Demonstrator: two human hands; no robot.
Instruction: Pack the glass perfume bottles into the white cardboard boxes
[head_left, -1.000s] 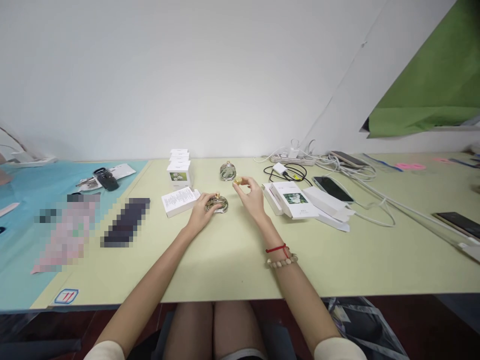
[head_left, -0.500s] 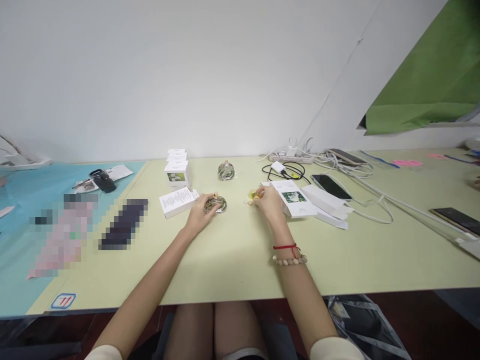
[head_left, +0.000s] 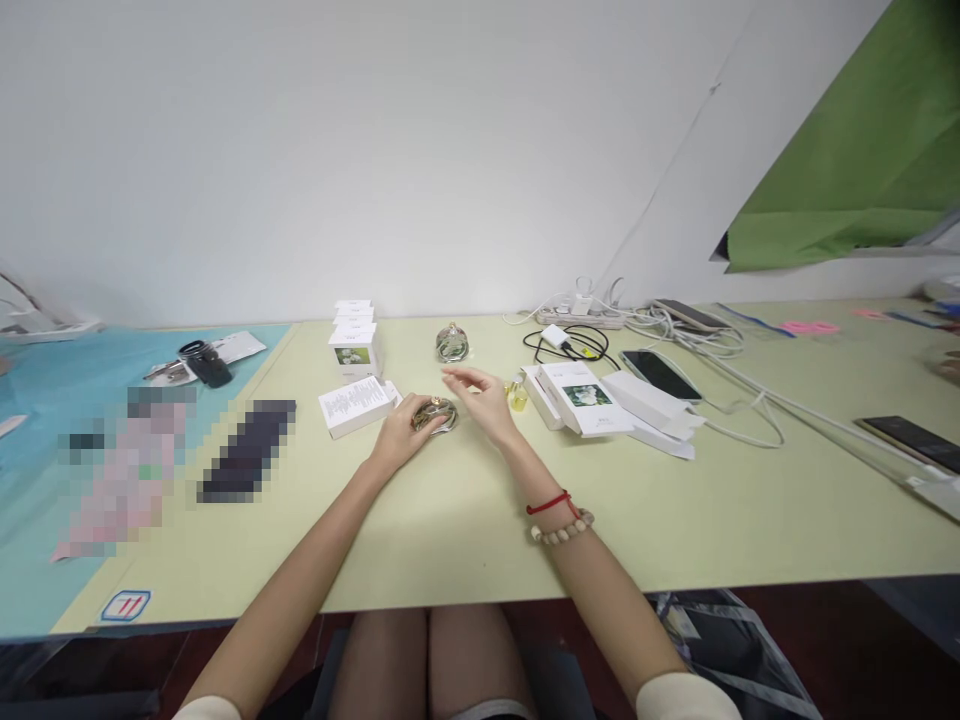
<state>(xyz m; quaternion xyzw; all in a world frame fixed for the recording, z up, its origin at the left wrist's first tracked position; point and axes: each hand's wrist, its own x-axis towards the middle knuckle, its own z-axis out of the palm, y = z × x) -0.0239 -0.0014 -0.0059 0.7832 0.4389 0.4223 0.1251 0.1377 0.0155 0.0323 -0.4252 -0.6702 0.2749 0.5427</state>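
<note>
A round clear glass bottle (head_left: 444, 415) with a gold neck stands on the table, and my left hand (head_left: 405, 430) is wrapped round its left side and front. Just right of and above that neck hovers my right hand (head_left: 484, 402), its thumb and fingertips close together. Whatever small thing it may pinch is too small to make out. Small yellow-tinted pieces (head_left: 517, 396) lie to the right of this hand. Farther back is a second round glass bottle (head_left: 452, 344), also with a gold neck. Beside my left hand lies a white printed box (head_left: 358, 405).
A row of white boxes (head_left: 354, 340) stands at the back left. On the right are opened white cartons (head_left: 589, 400), a black cable (head_left: 574, 345), a phone (head_left: 660, 374) and a power strip (head_left: 581, 318) with tangled white cords. A dark jar (head_left: 206, 363) tilts on the blue cover at left.
My right hand has moved left from the small yellow pieces to beside the bottle's neck. The bottle under my left hand is shifted slightly right; that hand keeps its hold.
</note>
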